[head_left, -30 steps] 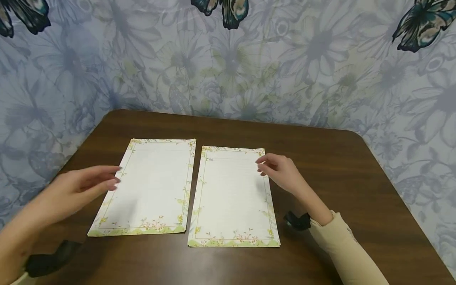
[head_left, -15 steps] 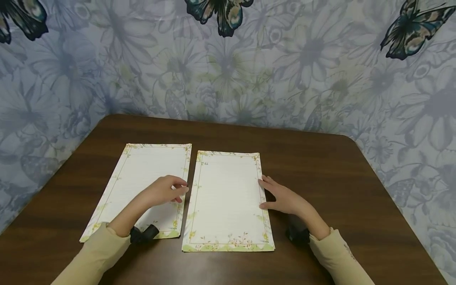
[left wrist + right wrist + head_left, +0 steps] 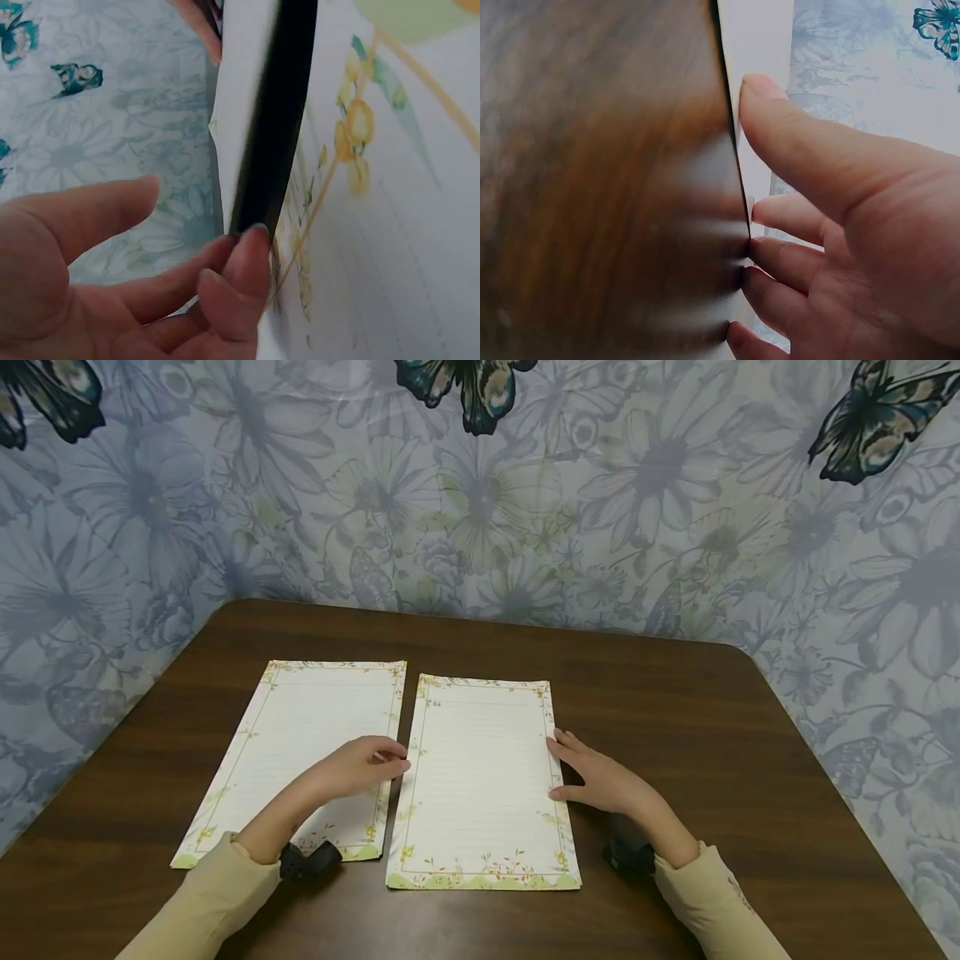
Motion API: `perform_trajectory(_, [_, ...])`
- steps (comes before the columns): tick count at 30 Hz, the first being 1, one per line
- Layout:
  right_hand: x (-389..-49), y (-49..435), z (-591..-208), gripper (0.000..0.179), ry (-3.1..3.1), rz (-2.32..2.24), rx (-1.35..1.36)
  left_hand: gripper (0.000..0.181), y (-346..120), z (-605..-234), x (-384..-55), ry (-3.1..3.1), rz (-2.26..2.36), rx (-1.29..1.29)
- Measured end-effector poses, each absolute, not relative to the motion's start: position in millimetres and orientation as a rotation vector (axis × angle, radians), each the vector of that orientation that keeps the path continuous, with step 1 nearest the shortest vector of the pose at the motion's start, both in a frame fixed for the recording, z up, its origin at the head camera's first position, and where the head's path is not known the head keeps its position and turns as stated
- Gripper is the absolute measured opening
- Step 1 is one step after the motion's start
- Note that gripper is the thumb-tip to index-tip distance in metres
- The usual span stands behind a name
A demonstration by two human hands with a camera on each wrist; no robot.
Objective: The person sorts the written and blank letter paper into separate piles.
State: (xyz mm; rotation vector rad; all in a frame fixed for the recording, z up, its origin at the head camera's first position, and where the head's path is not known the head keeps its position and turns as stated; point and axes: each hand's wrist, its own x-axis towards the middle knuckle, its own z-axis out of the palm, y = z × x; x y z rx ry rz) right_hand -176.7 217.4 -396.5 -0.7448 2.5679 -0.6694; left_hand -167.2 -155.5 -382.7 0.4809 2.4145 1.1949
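Observation:
Two stacks of lined paper with flowered borders lie side by side, a narrow gap between them. My left hand (image 3: 352,770) is over the right part of the left stack (image 3: 322,710), reaching the near-left edge of the right stack (image 3: 480,777). In the left wrist view its fingertips touch that stack's edge, the thumb (image 3: 112,214) held apart. My right hand (image 3: 603,783) lies at the right stack's right edge with spread, fairly straight fingers. In the right wrist view several fingertips meet the edge, and the thumb (image 3: 780,124) lies along it.
The brown wooden table (image 3: 720,735) has rounded far corners and stands against a wall with flowered wallpaper (image 3: 660,485) and butterflies (image 3: 480,393). A black strap-like device (image 3: 309,862) sits at my left wrist, another device (image 3: 630,856) at my right.
My left hand has moved right, from the left stack's outer edge across to the gap between the stacks. My right hand has come down onto the right stack's edge, fingers now spread.

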Motion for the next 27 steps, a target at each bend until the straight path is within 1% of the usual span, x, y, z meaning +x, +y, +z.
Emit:
perform_trajectory(4, [-176.7, 218.2, -397.0, 0.082, 2.57, -0.672, -0.754, 0.029, -152.3, -385.0, -170.0, 2.404, 1.316, 0.428])
perform_trajectory(11, [-175.8, 218.7, -398.0, 0.081, 2.571, -0.667, -0.76, 0.027, -139.6, -389.2, -177.6, 2.482, 1.284, 0.309])
perform_trajectory(14, [-175.6, 218.1, -398.4, 0.081, 2.568, -0.668, -0.767, 0.036, -136.7, -390.3, -178.0, 2.521, 1.26, 0.281])
perform_trajectory(17, [-176.1, 217.6, -398.4, 0.081, 2.56, -0.669, -0.767, 0.055, -135.9, -391.8, -177.0, 2.543, 1.25, 0.245])
perform_trajectory(19, [-176.4, 217.7, -398.1, 0.081, 2.556, -0.673, -0.767, 0.058, -135.7, -393.3, -176.5, 2.535, 1.276, 0.226])
perform_trajectory(21, [-176.2, 218.1, -397.7, 0.081, 2.554, -0.675, -0.763, 0.049, -134.9, -395.0, -176.6, 2.525, 1.303, 0.21])
perform_trajectory(25, [-175.6, 218.9, -397.5, 0.08, 2.549, -0.689, -0.763, 0.018, -132.5, -396.8, -176.9, 2.521, 1.329, 0.194])
perform_trajectory(27, [-175.2, 219.1, -397.5, 0.08, 2.545, -0.7, -0.763, 0.012, -131.2, -396.4, -176.8, 2.539, 1.311, 0.194])
